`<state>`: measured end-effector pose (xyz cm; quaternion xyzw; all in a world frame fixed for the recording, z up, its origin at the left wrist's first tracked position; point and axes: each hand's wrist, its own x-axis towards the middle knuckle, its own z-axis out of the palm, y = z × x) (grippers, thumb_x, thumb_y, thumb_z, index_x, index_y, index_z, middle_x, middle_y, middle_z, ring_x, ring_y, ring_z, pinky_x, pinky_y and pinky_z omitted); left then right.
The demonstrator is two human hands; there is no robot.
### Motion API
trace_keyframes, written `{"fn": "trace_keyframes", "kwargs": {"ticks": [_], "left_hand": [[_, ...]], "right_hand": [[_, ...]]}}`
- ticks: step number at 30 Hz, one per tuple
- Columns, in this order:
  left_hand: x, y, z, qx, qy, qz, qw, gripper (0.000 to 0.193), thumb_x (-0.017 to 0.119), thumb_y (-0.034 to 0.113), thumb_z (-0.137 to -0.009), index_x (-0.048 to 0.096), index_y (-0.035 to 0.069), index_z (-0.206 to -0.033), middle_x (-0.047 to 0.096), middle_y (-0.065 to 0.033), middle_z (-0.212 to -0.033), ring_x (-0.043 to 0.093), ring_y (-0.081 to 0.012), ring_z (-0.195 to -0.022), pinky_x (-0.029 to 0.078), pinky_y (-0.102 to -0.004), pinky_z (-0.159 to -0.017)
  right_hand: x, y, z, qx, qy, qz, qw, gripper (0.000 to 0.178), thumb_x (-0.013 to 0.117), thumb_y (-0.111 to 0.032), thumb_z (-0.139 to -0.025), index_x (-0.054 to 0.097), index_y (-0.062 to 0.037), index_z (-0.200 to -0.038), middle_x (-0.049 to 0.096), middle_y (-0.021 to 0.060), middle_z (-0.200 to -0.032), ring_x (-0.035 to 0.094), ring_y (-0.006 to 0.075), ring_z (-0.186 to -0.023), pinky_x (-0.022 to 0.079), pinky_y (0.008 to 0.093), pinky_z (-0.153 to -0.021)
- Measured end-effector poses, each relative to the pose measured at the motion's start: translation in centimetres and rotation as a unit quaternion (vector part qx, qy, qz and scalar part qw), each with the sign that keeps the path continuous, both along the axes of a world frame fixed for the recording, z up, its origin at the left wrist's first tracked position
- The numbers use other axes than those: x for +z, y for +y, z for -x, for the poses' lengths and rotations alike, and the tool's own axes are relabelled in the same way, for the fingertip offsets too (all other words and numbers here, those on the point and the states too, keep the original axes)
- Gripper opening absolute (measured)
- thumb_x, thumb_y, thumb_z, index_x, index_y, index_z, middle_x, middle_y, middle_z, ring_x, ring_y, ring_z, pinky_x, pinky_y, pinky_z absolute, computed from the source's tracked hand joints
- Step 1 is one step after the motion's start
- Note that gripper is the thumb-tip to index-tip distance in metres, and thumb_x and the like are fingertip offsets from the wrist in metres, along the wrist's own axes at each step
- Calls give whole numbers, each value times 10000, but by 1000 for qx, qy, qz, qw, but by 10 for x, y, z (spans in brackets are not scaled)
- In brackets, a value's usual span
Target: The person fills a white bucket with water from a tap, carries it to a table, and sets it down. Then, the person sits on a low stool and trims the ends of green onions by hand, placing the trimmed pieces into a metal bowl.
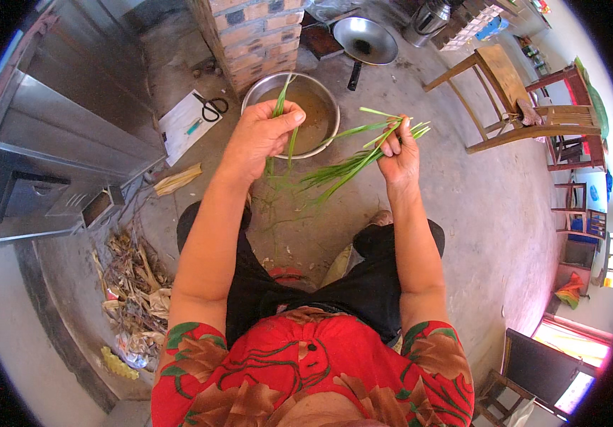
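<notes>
My left hand is closed in a pinch on a few long green blades, which look like chive leaves. They stick out above and below my fingers, in front of the basin. To the right, my right hand grips a bunch of the same thin leaves, their pale cut ends pointing right and the green tips hanging left. A wide metal basin with brownish water stands on the floor beyond my left hand. More thin green leaves lie on the floor between my feet, partly blurred.
Scissors lie on a white sheet left of the basin, near a metal stove. A brick pillar rises behind the basin. A wok sits farther back. Wooden chairs stand at right; dry husks lie at left.
</notes>
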<state>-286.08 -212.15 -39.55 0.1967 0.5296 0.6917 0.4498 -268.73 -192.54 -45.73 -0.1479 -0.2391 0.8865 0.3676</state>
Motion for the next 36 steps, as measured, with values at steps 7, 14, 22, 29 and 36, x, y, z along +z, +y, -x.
{"fn": "trace_keyframes", "kwargs": {"ticks": [7, 14, 22, 29, 36], "left_hand": [[29, -8, 0, -132, 145, 122, 973, 295, 697, 328, -778, 631, 52, -695, 520, 29, -604, 400, -55, -506, 310, -224, -472], [6, 1, -5, -112, 263, 87, 954, 277, 754, 280, -715, 635, 30, -697, 544, 9, -625, 466, -85, -589, 375, -251, -546], [-11, 17, -22, 55, 226, -8, 972, 285, 757, 169, -706, 642, 17, -918, 596, 0, -813, 530, -88, -764, 434, -255, -715], [-30, 28, -37, -151, 187, 86, 967, 267, 688, 182, -741, 653, -31, -899, 608, -58, -688, 554, -134, -665, 439, -291, -633], [-10, 20, -27, -205, 143, 114, 962, 245, 558, 270, -867, 653, 50, -920, 506, 49, -630, 372, -43, -518, 287, -207, -471]], "right_hand": [[2, 8, -3, -30, -1, 24, 999, 188, 581, -239, -888, 543, -56, -910, 538, 15, -796, 273, 44, -438, 252, 199, -410], [-2, 6, -1, -12, -13, 16, 1000, 117, 637, -203, -848, 593, -96, -861, 582, 35, -771, 304, 57, -452, 250, 209, -416], [7, -21, 7, 38, -79, -111, 990, 102, 655, -150, -832, 563, -114, -853, 563, -10, -751, 334, 54, -454, 244, 213, -409], [15, -49, 12, 105, -108, -167, 974, 107, 621, -163, -855, 544, -99, -892, 614, 38, -805, 343, 49, -454, 254, 207, -415], [11, -10, 1, -1, -28, -4, 1000, 192, 512, -314, -917, 525, -126, -950, 607, 75, -831, 318, 64, -455, 277, 211, -426]]}}
